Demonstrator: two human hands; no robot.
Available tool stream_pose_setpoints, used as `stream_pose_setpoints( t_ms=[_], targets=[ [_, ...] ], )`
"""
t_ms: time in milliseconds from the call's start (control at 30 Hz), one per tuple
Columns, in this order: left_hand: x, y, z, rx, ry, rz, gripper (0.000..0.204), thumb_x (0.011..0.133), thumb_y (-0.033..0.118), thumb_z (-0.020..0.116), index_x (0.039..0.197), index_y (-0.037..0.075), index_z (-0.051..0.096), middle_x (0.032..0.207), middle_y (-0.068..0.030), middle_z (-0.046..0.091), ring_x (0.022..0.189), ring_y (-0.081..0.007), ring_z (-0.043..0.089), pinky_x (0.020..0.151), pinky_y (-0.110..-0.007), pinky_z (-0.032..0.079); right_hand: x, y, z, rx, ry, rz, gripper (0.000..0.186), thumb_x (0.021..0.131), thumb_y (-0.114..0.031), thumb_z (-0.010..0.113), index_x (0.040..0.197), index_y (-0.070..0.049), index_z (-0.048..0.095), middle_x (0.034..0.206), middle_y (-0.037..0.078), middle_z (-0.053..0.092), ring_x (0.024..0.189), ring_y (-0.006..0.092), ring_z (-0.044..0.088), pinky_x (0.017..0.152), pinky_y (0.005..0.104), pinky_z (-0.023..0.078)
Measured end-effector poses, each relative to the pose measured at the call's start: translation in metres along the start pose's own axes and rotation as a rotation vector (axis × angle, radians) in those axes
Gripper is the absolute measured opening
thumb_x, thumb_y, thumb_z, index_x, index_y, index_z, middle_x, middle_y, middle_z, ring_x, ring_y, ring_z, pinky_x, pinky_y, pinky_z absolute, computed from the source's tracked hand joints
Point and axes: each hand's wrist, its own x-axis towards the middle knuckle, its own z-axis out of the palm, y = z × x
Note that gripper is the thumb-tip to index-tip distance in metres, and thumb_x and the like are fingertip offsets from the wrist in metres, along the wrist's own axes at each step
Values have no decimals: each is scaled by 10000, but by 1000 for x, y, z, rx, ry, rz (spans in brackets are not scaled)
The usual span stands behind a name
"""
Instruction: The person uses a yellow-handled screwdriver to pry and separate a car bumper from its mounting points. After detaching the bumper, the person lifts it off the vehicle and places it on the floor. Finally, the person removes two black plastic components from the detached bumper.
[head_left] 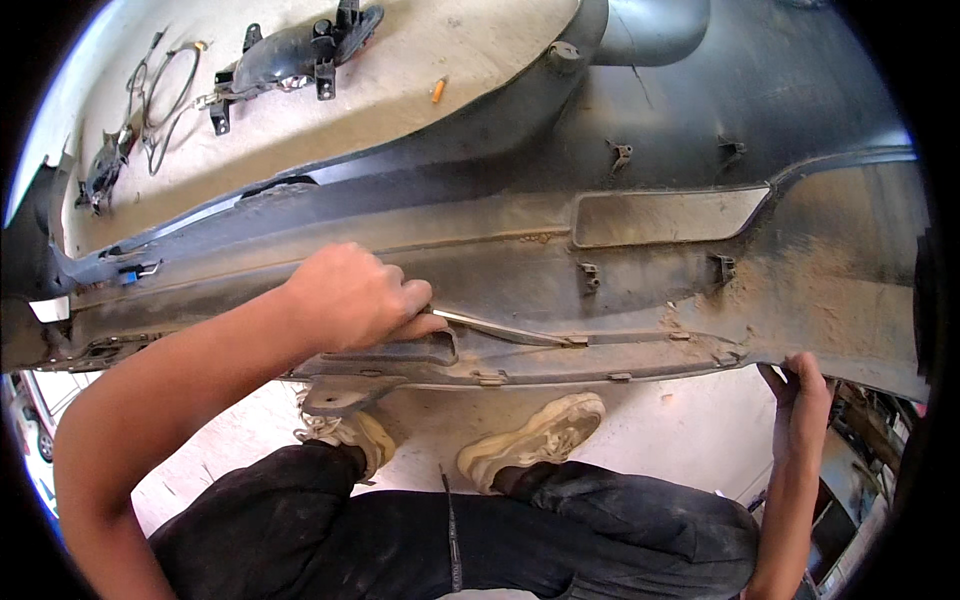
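My left hand point(355, 300) is curled into a loose fist around the handle end of a thin metal tool point(500, 328), thumb pressed along it, and the blade lies flat against the dusty inner face of a dark car bumper point(650, 140), its tip reaching a small clip point(575, 341) on the lower rail. My right hand point(803, 395) grips the bumper's lower edge far to the right, fingers wrapped over the lip. The bumper lies across in front of me on the pale floor point(440, 40), above my two worn light sneakers point(535, 435) and black trousers point(560, 530). Beyond it, on the floor, lie a black lamp housing point(295, 50), a loop of wiring point(160, 95) and a small orange piece point(438, 90).
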Motion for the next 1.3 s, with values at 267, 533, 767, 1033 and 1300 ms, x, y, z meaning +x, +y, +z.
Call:
stream_pose_setpoints(
  t_ms=[267, 533, 767, 1033, 1300],
  targets=[
    [-10, 30, -25, -378, -362, -257, 492, 916, 456, 495, 825, 4, 664, 683, -219, 629, 696, -395, 628, 673, -466, 508, 2, 3, -3, 15, -9, 4, 90, 807, -125, 567, 745, -60, 560, 785, 33, 524, 771, 144, 549, 830, 364, 525],
    [-30, 9, -49, -1049, -513, -382, 508, 868, 429, 611, 1136, -2, 627, 1051, -215, 652, 971, -290, 627, 857, -375, 464, 2, 2, -2, 38, -1, -25, 65, 800, -96, 576, 748, -65, 552, 803, 29, 536, 791, 142, 568, 829, 376, 522],
    [-29, 35, -44, -1161, -419, -352, 486, 895, 330, 584, 1222, -28, 563, 1022, -228, 659, 926, -250, 625, 852, -330, 460, -2, -2, 2, 14, -19, -3, 45, 806, -88, 577, 771, -63, 563, 785, 24, 545, 772, 141, 578, 830, 376, 544],
    [-23, 34, -40, -885, -281, -284, 389, 883, 335, 597, 1104, 18, 647, 866, -228, 665, 784, -323, 648, 717, -370, 492, -3, -1, 1, 47, -2, -13, 52, 818, -90, 548, 784, -57, 568, 783, 29, 546, 760, 144, 578, 814, 380, 553],
    [-25, 8, 5, -319, -16, -39, 302, 831, 348, 663, 994, 93, 675, 642, -142, 618, 565, -347, 598, 520, -427, 463, 2, 2, 1, -5, 20, -9, 46, 798, -87, 551, 769, -52, 547, 773, 38, 545, 743, 142, 577, 801, 375, 560]
  ],
)
